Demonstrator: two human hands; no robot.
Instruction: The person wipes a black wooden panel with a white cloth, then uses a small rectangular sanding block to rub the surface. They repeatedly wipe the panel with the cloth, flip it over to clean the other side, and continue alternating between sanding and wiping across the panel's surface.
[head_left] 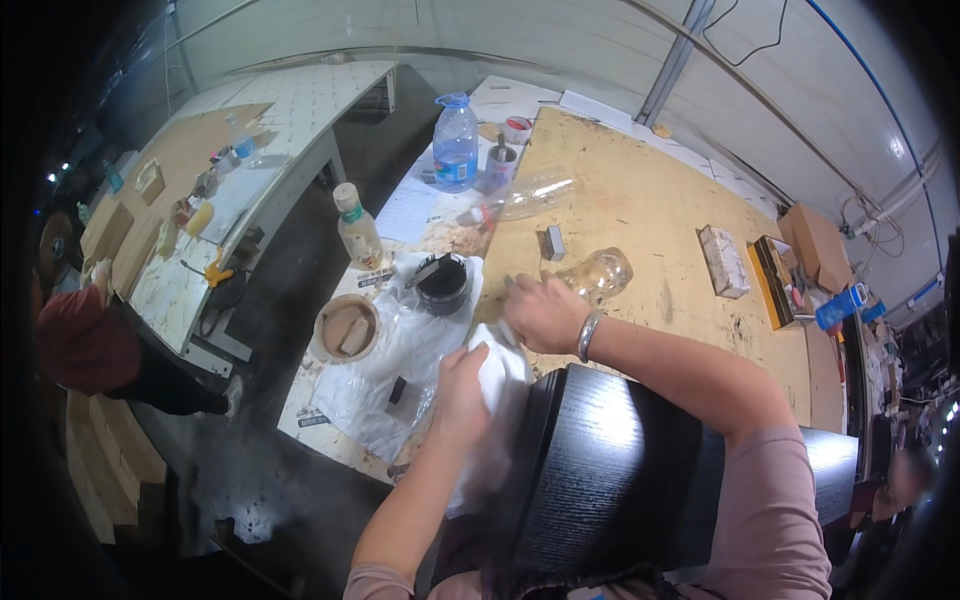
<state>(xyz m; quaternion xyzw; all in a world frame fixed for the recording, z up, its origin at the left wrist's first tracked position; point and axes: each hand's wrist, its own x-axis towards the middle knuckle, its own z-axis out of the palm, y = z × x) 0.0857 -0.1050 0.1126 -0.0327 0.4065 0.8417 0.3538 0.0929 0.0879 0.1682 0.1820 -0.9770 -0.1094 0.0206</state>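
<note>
My left hand (462,392) is closed around a white cloth (497,375), which hangs down beside the edge of a black wood-grain panel (590,440). My right hand (545,315) is closed, its fingers curled down over the tan board beside the cloth's upper end. What its fingertips hold, if anything, is hidden. A clear plastic bottle (604,274) lies right beyond that hand, and a small grey block (553,243) is farther back. To the left, a black tub (443,292) with dark contents stands on plastic sheeting (375,385), near a small black block (398,390).
A round tan container (346,328) and an upright bottle (358,232) stand at the left edge. Farther back are a large water jug (456,145), a can (500,165) and another lying bottle (535,195). A person (95,335) is at the left bench.
</note>
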